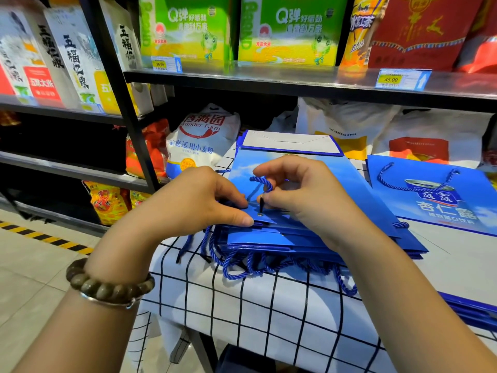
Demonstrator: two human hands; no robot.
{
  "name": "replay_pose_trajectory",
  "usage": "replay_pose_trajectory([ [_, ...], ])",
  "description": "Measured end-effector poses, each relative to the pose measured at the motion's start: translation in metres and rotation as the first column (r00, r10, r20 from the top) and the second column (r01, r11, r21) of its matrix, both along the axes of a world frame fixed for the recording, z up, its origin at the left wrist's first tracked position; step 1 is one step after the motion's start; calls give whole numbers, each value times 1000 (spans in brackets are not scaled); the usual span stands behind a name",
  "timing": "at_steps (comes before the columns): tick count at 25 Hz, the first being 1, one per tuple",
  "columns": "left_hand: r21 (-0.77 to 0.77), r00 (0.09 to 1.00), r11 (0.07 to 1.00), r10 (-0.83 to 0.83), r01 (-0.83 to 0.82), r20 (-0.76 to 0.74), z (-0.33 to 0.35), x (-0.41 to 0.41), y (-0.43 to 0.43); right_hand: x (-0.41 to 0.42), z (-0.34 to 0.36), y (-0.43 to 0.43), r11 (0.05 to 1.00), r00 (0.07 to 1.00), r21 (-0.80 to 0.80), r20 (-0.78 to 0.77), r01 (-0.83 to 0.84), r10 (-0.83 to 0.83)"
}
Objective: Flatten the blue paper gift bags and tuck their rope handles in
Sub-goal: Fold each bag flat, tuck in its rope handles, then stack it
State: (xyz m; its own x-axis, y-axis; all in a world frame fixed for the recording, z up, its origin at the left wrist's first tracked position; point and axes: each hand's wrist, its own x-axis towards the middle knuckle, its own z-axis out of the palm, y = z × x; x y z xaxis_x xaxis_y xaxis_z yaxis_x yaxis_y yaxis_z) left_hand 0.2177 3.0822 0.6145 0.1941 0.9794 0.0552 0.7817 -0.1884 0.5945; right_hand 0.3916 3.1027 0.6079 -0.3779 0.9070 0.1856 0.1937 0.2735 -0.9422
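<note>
A stack of flattened blue gift bags lies on a checked tablecloth. My left hand pinches the near edge of the top bag beside its metal eyelet. My right hand pinches the dark tip of a blue rope handle just above that eyelet; the rope loops up between my fingers. Several rope handles hang loose over the stack's front edge. Another flat blue bag with its handle lying on it sits to the right.
Black store shelves hold rice and flour bags at the back and left. An upper shelf edge juts out above the table. More blue bags lie at the right edge. Tiled floor with a hazard stripe lies to the left.
</note>
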Motion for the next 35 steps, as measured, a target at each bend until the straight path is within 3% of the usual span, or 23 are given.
replay_pose_trajectory([
  [4, 8, 1000, 1000, -7, 7, -14, -1, -1, 2, -1, -3, 0, 1000, 1000, -22, 31, -2, 2],
  [8, 45, 1000, 999, -22, 22, -4, 0, 0, 4, 1, -6, 4, 993, 980, 114, 192, 33, -54],
  [11, 219, 991, 971, -72, 95, -109, -3, 3, 0, 3, 1, 5, 975, 936, 218, 349, -38, -42],
  [14, 363, 965, 924, -21, 119, -263, -10, 9, -6, 9, 12, 5, 957, 891, 255, 454, -137, 7],
  [18, 464, 914, 840, -88, 282, -397, -8, 15, -13, 18, 16, 6, 961, 876, 159, 464, -228, 131],
  [22, 386, 916, 922, 185, -36, -357, -5, 38, -28, 20, 13, 6, 967, 900, 148, 417, -206, 128],
  [26, 375, 777, 903, 385, -207, -498, -1, 65, -33, 19, 11, 2, 983, 943, 48, 294, -176, 154],
  [30, 393, 779, 901, 379, -187, -500, -2, 69, -37, 20, 6, 0, 991, 976, 38, 181, -128, 119],
  [35, 297, 859, 949, 235, -103, -454, 0, 62, -33, 19, 2, 0, 979, 959, 152, 270, -137, 92],
])
